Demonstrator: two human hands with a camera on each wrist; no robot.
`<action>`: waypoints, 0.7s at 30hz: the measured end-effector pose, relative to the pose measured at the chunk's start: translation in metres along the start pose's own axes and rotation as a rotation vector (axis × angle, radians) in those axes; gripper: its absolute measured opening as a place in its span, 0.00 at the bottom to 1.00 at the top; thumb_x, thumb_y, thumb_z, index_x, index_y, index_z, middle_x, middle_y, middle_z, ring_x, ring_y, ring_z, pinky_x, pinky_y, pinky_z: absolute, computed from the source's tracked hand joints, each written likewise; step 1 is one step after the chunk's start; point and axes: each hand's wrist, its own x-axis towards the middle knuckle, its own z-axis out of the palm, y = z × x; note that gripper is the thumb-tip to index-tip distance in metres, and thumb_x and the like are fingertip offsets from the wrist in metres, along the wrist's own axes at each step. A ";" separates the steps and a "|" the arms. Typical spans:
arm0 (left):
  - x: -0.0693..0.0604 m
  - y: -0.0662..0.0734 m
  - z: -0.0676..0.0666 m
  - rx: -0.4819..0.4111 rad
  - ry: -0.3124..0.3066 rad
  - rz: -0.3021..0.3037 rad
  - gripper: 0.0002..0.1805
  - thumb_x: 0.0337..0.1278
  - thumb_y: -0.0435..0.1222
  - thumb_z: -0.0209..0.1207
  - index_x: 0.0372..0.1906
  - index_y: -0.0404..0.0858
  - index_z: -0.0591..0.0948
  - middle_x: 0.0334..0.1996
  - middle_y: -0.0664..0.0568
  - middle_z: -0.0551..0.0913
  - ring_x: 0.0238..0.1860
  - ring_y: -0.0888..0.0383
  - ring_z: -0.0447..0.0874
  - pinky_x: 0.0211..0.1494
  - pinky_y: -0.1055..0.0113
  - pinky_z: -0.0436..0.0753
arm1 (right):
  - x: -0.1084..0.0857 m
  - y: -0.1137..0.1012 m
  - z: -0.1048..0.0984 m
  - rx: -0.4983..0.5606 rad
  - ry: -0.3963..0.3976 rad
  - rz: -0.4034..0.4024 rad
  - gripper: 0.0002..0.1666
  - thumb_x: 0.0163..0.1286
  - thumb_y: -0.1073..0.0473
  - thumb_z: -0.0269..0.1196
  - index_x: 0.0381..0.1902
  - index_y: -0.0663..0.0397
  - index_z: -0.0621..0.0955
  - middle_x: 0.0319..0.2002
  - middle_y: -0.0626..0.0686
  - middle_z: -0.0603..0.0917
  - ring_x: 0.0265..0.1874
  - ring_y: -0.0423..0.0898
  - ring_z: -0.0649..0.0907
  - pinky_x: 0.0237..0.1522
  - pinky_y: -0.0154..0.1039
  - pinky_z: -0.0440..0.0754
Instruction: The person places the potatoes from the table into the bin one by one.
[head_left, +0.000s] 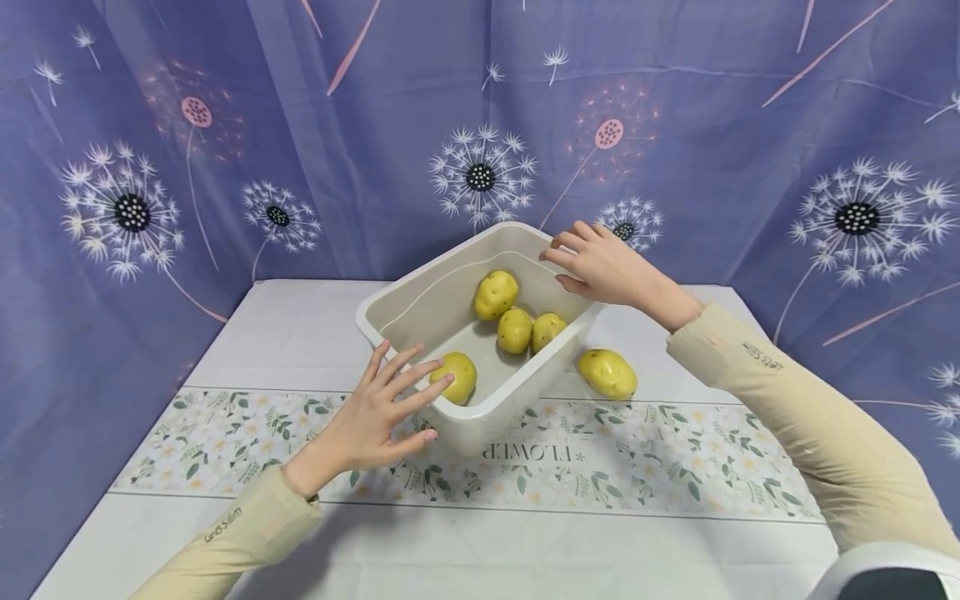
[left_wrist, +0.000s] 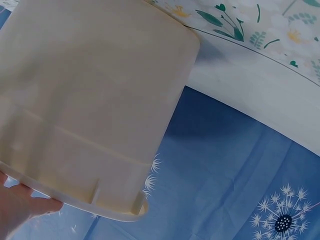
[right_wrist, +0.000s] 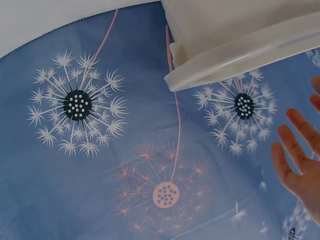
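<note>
A white plastic bin [head_left: 408, 292] stands at an angle near the back of the table, with several yellow potatoes [head_left: 496, 294] inside. One more potato [head_left: 608, 373] lies on the cloth to the right, outside the bin. My left hand [head_left: 378, 412] has its fingers spread over the bin's near left rim, in front of the potato in that corner. In the left wrist view, that hand [left_wrist: 22, 207] is at the rim; whether it presses there I cannot tell. Over the far right rim hovers my right hand [head_left: 603, 267], fingers loosely extended and holding nothing.
A white tablecloth [head_left: 600, 550] with a floral band and printed lettering covers the table. Behind and at both sides hangs a blue-purple curtain [head_left: 375, 167] with dandelion prints, close behind the bin. A white rounded object [head_left: 870, 562] shows at the bottom right corner.
</note>
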 end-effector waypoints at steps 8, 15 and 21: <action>0.000 0.000 0.001 0.004 -0.004 -0.001 0.31 0.59 0.59 0.38 0.60 0.46 0.69 0.61 0.51 0.67 0.66 0.47 0.55 0.69 0.43 0.42 | -0.033 -0.013 -0.006 -0.022 0.082 -0.019 0.20 0.55 0.59 0.60 0.48 0.52 0.76 0.43 0.56 0.79 0.40 0.54 0.73 0.32 0.47 0.71; 0.000 0.001 0.000 0.005 0.000 -0.003 0.32 0.61 0.60 0.31 0.61 0.48 0.68 0.61 0.51 0.67 0.66 0.47 0.56 0.69 0.43 0.42 | -0.070 -0.025 -0.009 -0.001 0.143 -0.023 0.20 0.67 0.51 0.46 0.50 0.54 0.75 0.45 0.56 0.79 0.39 0.54 0.74 0.31 0.46 0.70; 0.000 0.000 0.001 0.003 0.006 -0.002 0.32 0.61 0.60 0.31 0.61 0.48 0.67 0.61 0.51 0.68 0.64 0.45 0.58 0.69 0.43 0.42 | -0.095 -0.032 -0.006 0.034 0.191 -0.007 0.25 0.71 0.48 0.37 0.46 0.58 0.75 0.42 0.57 0.79 0.40 0.54 0.75 0.36 0.49 0.72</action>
